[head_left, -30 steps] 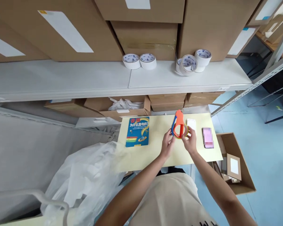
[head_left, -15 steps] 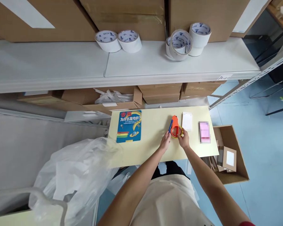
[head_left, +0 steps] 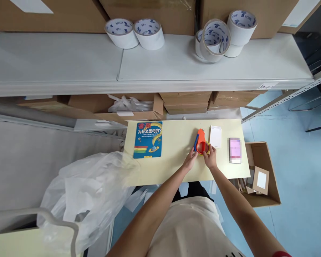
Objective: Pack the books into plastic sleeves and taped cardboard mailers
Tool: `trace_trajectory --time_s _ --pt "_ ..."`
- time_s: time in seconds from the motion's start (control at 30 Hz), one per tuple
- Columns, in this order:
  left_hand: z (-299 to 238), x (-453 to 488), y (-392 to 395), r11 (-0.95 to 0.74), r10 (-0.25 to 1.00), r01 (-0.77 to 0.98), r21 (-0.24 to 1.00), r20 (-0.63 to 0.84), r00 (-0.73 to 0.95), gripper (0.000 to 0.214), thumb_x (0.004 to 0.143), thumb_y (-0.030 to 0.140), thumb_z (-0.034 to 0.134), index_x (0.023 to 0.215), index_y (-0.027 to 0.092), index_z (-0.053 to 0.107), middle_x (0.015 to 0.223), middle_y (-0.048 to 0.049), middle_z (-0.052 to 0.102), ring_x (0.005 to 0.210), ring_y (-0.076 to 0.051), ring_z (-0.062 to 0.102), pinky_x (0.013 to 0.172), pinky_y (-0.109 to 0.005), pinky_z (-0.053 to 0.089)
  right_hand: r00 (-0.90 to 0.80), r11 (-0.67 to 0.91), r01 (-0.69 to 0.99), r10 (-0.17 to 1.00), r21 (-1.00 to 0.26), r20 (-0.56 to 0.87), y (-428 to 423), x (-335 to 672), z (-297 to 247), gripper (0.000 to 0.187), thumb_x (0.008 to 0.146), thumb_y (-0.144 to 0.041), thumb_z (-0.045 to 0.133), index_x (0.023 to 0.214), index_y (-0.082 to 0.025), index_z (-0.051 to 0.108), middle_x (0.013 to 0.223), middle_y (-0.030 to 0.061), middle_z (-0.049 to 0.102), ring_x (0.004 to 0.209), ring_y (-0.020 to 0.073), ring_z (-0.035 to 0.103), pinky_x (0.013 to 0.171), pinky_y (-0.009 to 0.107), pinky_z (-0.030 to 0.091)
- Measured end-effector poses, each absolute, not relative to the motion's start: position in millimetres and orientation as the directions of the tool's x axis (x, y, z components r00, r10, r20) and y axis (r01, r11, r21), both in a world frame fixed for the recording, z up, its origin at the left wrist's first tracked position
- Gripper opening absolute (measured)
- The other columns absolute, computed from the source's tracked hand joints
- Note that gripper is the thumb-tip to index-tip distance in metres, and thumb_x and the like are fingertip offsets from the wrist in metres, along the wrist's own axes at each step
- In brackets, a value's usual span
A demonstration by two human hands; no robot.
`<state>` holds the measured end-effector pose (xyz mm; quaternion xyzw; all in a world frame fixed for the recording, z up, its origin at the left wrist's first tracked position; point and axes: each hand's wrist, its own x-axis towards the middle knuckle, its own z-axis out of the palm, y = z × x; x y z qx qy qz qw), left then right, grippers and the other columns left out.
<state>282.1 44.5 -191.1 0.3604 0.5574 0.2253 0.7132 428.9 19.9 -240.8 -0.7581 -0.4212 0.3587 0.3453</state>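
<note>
Both hands are at an orange tape dispenser (head_left: 201, 135) with a blue side and a yellow ring, over the pale yellow table (head_left: 173, 167). My left hand (head_left: 190, 159) grips its lower left, fingers closed. At the lower right, my right hand (head_left: 210, 159) pinches the edge by the yellow ring. Its round opening faces me; parts of the rim are hidden by fingertips. Just right of it lies a white card or pad (head_left: 215, 136). Farther right is a pink item (head_left: 234, 150), blurred out. On the left of the table lies a blue book (head_left: 148, 140) with a banana on its cover.
Several white tape rolls (head_left: 149, 37) stand on the grey shelf (head_left: 176, 67) above. Cardboard boxes (head_left: 187, 101) sit beneath it. A clear plastic bag (head_left: 88, 192) bulges against the table's left side. An open carton (head_left: 273, 182) holding smaller boxes is on the floor at right.
The dispenser has turned slightly in my hands, so its orange face shows more and less of the blue side. My view has shifted a little; the book and table stay put.
</note>
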Motion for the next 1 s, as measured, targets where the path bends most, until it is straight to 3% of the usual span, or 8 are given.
trace_trajectory --time_s 0.13,0.27,0.37,0.43,0.53,0.7,0.83,1.0 --pt "-189.7 269.4 37.6 0.675 0.696 0.095 0.732 -0.674 0.250 0.081 0.084 0.059 0.055 0.152 0.026 0.026 0.161 -0.0121 0.019 0.146 -0.032 0.025 0.112 -0.049 0.032 0.417 -0.385 0.483 0.891 -0.786 -0.179 18.7 426.4 -219.5 0.070 0.086 -0.047 0.051 0.146 -0.014 0.032 0.134 0.0220 0.039 0.129 0.0338 0.045 0.098 0.054 0.046" --pt "-187.2 221.4 12.8 0.583 0.771 0.149 0.799 -0.601 0.211 0.077 0.081 0.056 0.060 0.147 0.024 0.036 0.158 -0.0143 0.028 0.142 -0.032 0.035 0.110 -0.047 0.036 0.267 -0.066 0.683 0.950 -0.728 0.165 12.4 414.7 -179.6 0.061 0.089 -0.041 0.050 0.144 -0.021 0.033 0.139 0.0204 0.039 0.136 0.0359 0.036 0.104 0.063 0.036" --pt "-183.7 161.9 -14.6 0.483 0.825 0.353 0.801 -0.552 0.123 0.068 0.081 0.049 0.060 0.142 0.022 0.044 0.152 -0.0135 0.042 0.138 -0.029 0.042 0.107 -0.045 0.042 0.063 0.132 0.719 0.966 -0.683 0.253 7.5 394.9 -164.2 0.052 0.089 -0.030 0.048 0.139 -0.022 0.040 0.136 0.0174 0.046 0.132 0.0344 0.042 0.103 0.061 0.039" --pt "-179.9 117.9 -33.4 0.387 0.882 0.544 0.745 -0.472 0.019 0.056 0.083 0.041 0.056 0.135 0.022 0.051 0.142 -0.0113 0.053 0.131 -0.027 0.049 0.106 -0.045 0.043 -0.079 0.173 0.719 0.983 -0.673 0.168 6.2 374.0 -165.2 0.046 0.087 -0.024 0.047 0.133 -0.020 0.049 0.126 0.0161 0.055 0.122 0.0328 0.051 0.100 0.058 0.044" --pt "-170.7 55.6 -58.1 0.296 0.942 0.730 0.616 -0.314 -0.117 0.041 0.084 0.032 0.052 0.123 0.024 0.060 0.132 -0.0094 0.061 0.126 -0.027 0.053 0.108 -0.049 0.041 -0.338 0.185 0.725 0.935 -0.664 -0.107 6.5 328.8 -171.4 0.040 0.083 -0.016 0.047 0.121 -0.018 0.060 0.114 0.0141 0.063 0.106 0.0286 0.061 0.094 0.048 0.051" --pt "-151.8 -21.4 -81.6 0.262 0.959 0.926 0.274 -0.181 -0.217 0.042 0.081 0.023 0.057 0.123 0.021 0.061 0.146 -0.0158 0.048 0.140 -0.037 0.036 0.110 -0.056 0.032 -0.608 0.346 0.719 0.733 -0.603 -0.305 9.5 220.8 -158.3 0.037 0.083 -0.013 0.051 0.117 -0.018 0.065 0.120 0.0134 0.065 0.110 0.0271 0.061 0.096 0.041 0.049" --pt "-148.8 -64.4 -88.8 0.279 0.916 0.952 0.123 -0.332 -0.226 0.052 0.082 0.005 0.044 0.131 0.017 0.055 0.149 -0.0207 0.041 0.127 -0.037 0.051 0.101 -0.056 0.039 -0.720 0.506 0.660 0.638 -0.556 -0.274 13.6 125.3 -140.8 0.039 0.084 -0.017 0.054 0.121 -0.021 0.064 0.129 0.0123 0.061 0.120 0.0278 0.055 0.101 0.042 0.045" --pt "-157.0 -111.0 -112.5 0.285 0.870 0.936 0.208 -0.465 -0.162 0.048 0.086 0.001 0.031 0.117 0.018 0.063 0.127 -0.0164 0.061 0.105 -0.029 0.063 0.086 -0.045 0.046 -0.830 0.641 0.551 0.488 -0.534 -0.270 12.4 27.8 -143.9 0.043 0.086 -0.019 0.056 0.128 -0.019 0.060 0.148 0.0103 0.046 0.138 0.0257 0.040 0.112 0.038 0.035"
